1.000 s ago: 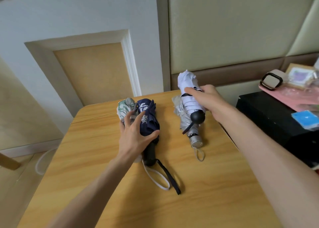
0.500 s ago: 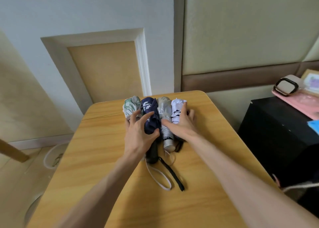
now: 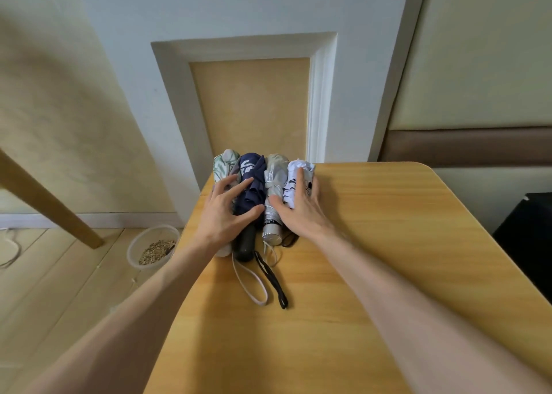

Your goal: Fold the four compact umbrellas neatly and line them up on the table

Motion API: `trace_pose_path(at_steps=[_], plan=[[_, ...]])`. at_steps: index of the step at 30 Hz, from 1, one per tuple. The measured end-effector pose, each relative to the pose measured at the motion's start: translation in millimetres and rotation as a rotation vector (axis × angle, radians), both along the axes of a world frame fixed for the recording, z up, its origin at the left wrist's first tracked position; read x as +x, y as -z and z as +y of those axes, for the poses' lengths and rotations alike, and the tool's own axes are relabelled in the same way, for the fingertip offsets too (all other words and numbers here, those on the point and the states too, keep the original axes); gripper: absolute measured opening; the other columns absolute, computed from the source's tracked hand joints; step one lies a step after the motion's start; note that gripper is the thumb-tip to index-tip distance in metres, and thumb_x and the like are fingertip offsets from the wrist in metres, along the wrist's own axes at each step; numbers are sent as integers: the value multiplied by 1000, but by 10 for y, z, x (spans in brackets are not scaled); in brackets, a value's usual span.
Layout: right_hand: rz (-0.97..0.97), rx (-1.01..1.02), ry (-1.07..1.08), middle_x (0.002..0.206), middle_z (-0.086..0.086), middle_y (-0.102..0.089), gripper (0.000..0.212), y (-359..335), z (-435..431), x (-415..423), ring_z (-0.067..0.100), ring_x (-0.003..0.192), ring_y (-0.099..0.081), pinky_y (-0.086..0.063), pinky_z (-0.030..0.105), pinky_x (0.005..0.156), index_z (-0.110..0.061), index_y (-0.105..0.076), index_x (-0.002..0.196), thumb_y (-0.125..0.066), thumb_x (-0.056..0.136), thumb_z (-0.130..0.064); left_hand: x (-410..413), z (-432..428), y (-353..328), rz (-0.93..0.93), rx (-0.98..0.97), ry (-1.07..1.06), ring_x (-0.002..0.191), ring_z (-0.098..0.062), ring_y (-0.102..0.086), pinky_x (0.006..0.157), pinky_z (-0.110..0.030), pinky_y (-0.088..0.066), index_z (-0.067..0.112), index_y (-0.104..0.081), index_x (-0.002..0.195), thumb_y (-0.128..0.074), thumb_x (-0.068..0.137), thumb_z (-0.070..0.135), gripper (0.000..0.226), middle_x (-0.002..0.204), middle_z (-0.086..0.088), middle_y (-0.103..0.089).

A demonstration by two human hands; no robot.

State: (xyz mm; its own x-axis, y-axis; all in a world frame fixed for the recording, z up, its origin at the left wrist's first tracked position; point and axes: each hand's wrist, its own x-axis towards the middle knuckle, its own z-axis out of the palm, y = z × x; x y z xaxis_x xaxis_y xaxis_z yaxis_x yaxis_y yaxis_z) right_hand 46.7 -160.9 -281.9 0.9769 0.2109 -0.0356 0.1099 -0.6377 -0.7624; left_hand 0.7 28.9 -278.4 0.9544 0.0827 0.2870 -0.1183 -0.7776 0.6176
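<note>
Umbrella row (image 3: 274, 178) lay centre frame.
Axes ran up-frame; flat left hand (image 3: 222, 216) pressed navy umbrella (image 3: 251, 189), flat right hand (image 3: 301, 211) white umbrella (image 3: 294, 172).

Above the wooden table (image 3: 403, 229), the left hand (image 3: 222, 214) and the right hand (image 3: 301, 211) are showing bare, with slender fingers, knuckles and tendons faintly standing out, and nails looking short and plain. The left forearm (image 3: 134, 304), beyond the table's left edge, is running bare all the way to the picture's lower corner. The right forearm (image 3: 403, 298), above the table's right half, is likewise showing bare along its whole visible length, with what looks like fine hair near the wrist. Both forearms are looking broader toward the table's near edge.
</note>
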Motion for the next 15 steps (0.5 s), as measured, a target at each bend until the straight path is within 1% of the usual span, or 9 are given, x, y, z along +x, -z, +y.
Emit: trace_pose_path(at_steps=[2, 3, 5, 7, 8, 9, 11, 13, 15], plan=[[12, -13, -11, 171, 8, 30, 98, 5, -17, 10, 36, 162, -6, -20, 52, 127, -33, 16, 166, -52, 102, -62, -3, 20, 20, -1, 5, 8, 153, -19, -30, 124, -42, -29, 38, -51, 154, -73, 92, 58, 68, 163, 5, -36], [15, -24, -15, 172, 8, 30, 99, 3, -32, 24, 36, 162, -5, -18, 53, 128, -33, 16, 166, -52, 101, -64, -3, 27, 31, -3, 10, 9, 154, -19, -28, 125, -44, -28, 40, -50, 154, -70, 92, 60, 68, 163, 6, -34], [-6, -97, -19, 172, 7, 27, 101, -20, -49, 48, 35, 163, 6, -9, 56, 130, -33, 16, 166, -49, 99, -70, -34, 15, -9, 22, 10, 16, 155, -19, -24, 126, -45, -26, 43, -48, 155, -66, 93, 64, 68, 165, 7, -31], [-43, -194, -29, 173, 5, 27, 100, -50, -92, 64, 31, 161, 18, 5, 55, 130, -32, 14, 167, -45, 98, -74, -59, 40, -45, 60, -73, 43, 156, -16, -23, 125, -40, -25, 44, -49, 154, -65, 92, 64, 67, 167, 9, -27], [-59, -218, -38, 173, 2, 26, 97, -86, -123, 39, 29, 161, 19, 8, 54, 129, -32, 11, 167, -44, 99, -74, -101, 59, -72, 78, -115, 59, 156, -15, -23, 124, -38, -25, 45, -50, 153, -66, 91, 67, 67, 168, 10, -24], [-73, -208, -56, 174, -1, 25, 94, -94, -162, 31, 27, 162, 16, 7, 52, 129, -32, 6, 168, -45, 100, -72, -114, 108, -59, 78, -149, 66, 156, -15, -23, 123, -39, -26, 47, -50, 152, -66, 89, 71, 69, 168, 13, -21], [-110, -120, -109, 176, -5, 15, 88, -111, -237, -33, 22, 163, 5, -4, 50, 132, -28, -8, 169, -53, 102, -62, -168, 173, -65, 80, -194, 49, 157, -16, -21, 124, -45, -27, 50, -48, 152, -67, 87, 73, 72, 169, 14, -18], [-153, -45, -119, 177, -4, -1, 80, -114, -292, -122, 18, 163, -7, -16, 43, 131, -23, -25, 167, -62, 102, -50, -244, 178, -94, 88, -244, 36, 157, -18, -22, 126, -47, -26, 46, -46, 154, -71, 95, 54, 65, 170, 5, -19], [-223, -40, -124, 174, -2, -19, 68, -139, -371, -218, 16, 160, -21, -23, 31, 123, -22, -41, 161, -66, 101, -40, -331, 147, -149, 89, -239, 44, 156, -20, -24, 126, -44, -25, 41, -42, 157, -71, 100, 36, 63, 168, -2, -25]])
